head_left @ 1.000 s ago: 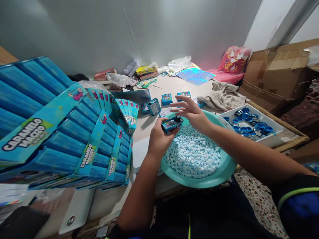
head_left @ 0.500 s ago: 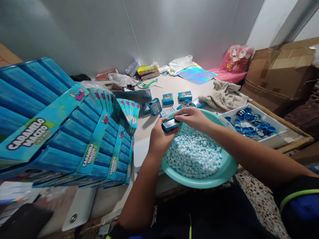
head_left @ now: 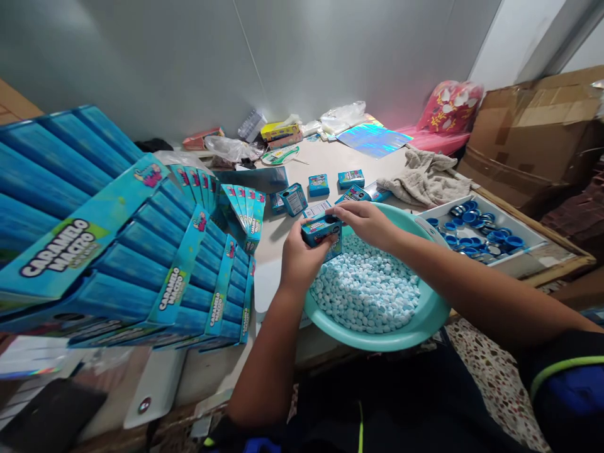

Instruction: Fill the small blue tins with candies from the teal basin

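A person's left hand (head_left: 301, 259) cups a small teal candy tin (head_left: 321, 230), its fingers curled closed around the near side and underside, while the right hand's fingers (head_left: 346, 215) reach across, only partly curled, their tips pressing on the tin's top near a dark round opening (head_left: 331, 219). The tin is held directly above the rim of a mint-green plastic basin (head_left: 427, 309) heaped with pale blue candies (head_left: 363, 290), which lie just below the fingers. Its long axis runs roughly crosswise to the forearms, rising slightly toward the right hand, with the opening facing up. A loosened pinch could let the tin drop into the basin, and tilting it could tip out anything loose inside, though its contents cannot be seen. Just beyond the fingertips stand more teal tins (head_left: 318, 185); well to the right of the right hand sits a white tray (head_left: 531, 238) of blue caps (head_left: 500, 240), and left of the left hand rise blue Caramelo display boxes (head_left: 174, 289).
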Tool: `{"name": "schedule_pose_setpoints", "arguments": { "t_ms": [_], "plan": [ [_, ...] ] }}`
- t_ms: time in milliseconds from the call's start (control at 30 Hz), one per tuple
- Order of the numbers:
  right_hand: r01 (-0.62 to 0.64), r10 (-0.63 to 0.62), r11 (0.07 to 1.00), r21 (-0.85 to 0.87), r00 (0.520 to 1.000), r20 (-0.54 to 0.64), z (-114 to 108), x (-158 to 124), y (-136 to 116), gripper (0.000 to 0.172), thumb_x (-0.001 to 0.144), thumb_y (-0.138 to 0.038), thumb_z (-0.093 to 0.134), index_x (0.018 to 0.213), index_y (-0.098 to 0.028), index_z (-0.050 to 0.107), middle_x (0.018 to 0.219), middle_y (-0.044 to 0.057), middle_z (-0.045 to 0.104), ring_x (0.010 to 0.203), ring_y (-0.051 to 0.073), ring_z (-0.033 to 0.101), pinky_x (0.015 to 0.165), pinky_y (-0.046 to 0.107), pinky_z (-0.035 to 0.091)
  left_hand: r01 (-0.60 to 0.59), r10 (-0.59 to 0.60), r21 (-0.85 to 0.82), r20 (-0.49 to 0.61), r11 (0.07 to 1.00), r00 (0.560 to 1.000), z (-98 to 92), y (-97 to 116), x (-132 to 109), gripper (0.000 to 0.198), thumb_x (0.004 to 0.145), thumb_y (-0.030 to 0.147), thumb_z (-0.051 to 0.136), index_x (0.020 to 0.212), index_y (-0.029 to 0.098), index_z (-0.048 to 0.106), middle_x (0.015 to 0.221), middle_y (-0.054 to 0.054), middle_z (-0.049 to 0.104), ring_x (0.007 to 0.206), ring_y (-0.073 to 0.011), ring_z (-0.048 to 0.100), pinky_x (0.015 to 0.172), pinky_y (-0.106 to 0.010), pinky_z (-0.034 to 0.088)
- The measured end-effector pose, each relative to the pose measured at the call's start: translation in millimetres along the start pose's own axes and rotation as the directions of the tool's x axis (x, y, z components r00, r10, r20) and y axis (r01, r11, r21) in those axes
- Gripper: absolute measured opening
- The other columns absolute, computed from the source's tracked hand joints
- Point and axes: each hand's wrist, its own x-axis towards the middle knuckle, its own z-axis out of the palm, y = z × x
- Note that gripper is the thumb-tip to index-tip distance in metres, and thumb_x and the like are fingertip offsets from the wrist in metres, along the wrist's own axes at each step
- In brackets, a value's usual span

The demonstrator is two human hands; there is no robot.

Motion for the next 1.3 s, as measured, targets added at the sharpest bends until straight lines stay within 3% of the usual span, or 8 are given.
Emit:
{"name": "schedule_pose_setpoints", "arguments": {
  "t_ms": [200,400,567,667,733,833,1000,1300],
  "plan": [
    [-0.006,-0.019,0.986,0.164,0.988,0.154,-1,-3,-7,0.030,0.094,-0.055,0.067,0.103,-0.029,0.081,0.135,0.006,0.068,0.126,0.028,0.059,0.099,0.042,0.053,0.004,-0.008,-0.092,-0.047,0.996,0.999,-2.1,-1,5,0.056,0.072,0.040,0.090,0.117,0.020,0.063,0.110,-0.009,0.072,0.100,-0.0252,0.072,0.086,-0.037,0.061],
    [-0.149,0.129,0.955,0.256,0.987,0.095,-4,0,-10,0.035,0.104,-0.051,0.053,0.123,-0.029,0.073,0.138,0.005,0.067,0.119,0.025,0.065,0.100,0.042,0.053,-0.013,-0.002,-0.224,-0.069,0.974,0.998,-2.1,-1,10,0.054,0.070,0.033,0.092,0.113,0.021,0.061,0.109,-0.007,0.072,0.101,-0.0229,0.073,0.089,-0.035,0.062],
    [-0.482,0.510,0.842,-0.245,0.858,0.067,-5,8,7,0.038,0.099,-0.029,0.049,0.129,-0.016,0.070,0.130,0.016,0.070,0.113,0.030,0.068,0.100,0.045,0.053,-0.076,0.000,-0.345,-0.217,0.936,0.976,1.2,-6,13,0.056,0.068,0.036,0.094,0.111,0.021,0.061,0.099,-0.005,0.074,0.094,-0.0220,0.074,0.085,-0.034,0.064],
    [-0.338,0.587,0.714,-0.613,0.766,0.262,10,-1,11,0.050,0.099,-0.048,0.057,0.138,-0.020,0.067,0.139,0.016,0.064,0.127,0.038,0.060,0.108,0.049,0.049,-0.103,-0.008,-0.380,-0.280,0.919,0.960,2.0,-6,14,0.056,0.067,0.034,0.094,0.111,0.021,0.061,0.101,-0.005,0.074,0.094,-0.0219,0.075,0.082,-0.031,0.064],
    [-0.208,0.604,0.677,-0.706,0.705,0.372,21,-11,11,0.071,0.094,-0.067,0.060,0.150,-0.025,0.058,0.150,0.016,0.054,0.138,0.042,0.051,0.113,0.053,0.045,-0.100,-0.005,-0.370,-0.272,0.924,0.962,2.0,-6,14,0.055,0.068,0.033,0.093,0.111,0.021,0.062,0.102,-0.005,0.073,0.094,-0.0214,0.074,0.081,-0.030,0.064],
    [-0.096,0.564,0.702,-0.705,0.679,0.469,30,-21,9,0.091,0.087,-0.078,0.064,0.158,-0.024,0.047,0.157,0.018,0.042,0.146,0.044,0.040,0.119,0.056,0.039,-0.109,0.022,-0.348,-0.245,0.931,0.969,1.9,-6,12,0.053,0.070,0.032,0.092,0.111,0.022,0.061,0.102,-0.004,0.073,0.094,-0.0202,0.073,0.081,-0.030,0.063],
    [0.054,0.470,0.775,-0.630,0.618,0.630,31,-23,11,0.105,0.073,-0.077,0.079,0.157,-0.021,0.048,0.155,0.017,0.044,0.147,0.043,0.037,0.124,0.056,0.033,-0.099,0.042,-0.347,-0.169,0.933,0.985,2.8,-7,10,0.052,0.073,0.032,0.091,0.113,0.021,0.060,0.101,-0.005,0.072,0.093,-0.0200,0.074,0.081,-0.030,0.063],
    [0.184,0.506,0.765,-0.617,0.420,0.753,39,-22,-1,0.131,0.055,-0.061,0.097,0.162,-0.011,0.040,0.163,0.024,0.040,0.146,0.046,0.042,0.125,0.052,0.034,-0.026,-0.002,-0.388,-0.072,0.921,0.997,3.2,-7,11,0.053,0.070,0.030,0.092,0.111,0.021,0.060,0.107,-0.007,0.074,0.099,-0.0228,0.074,0.083,-0.033,0.065]
  ]
}}
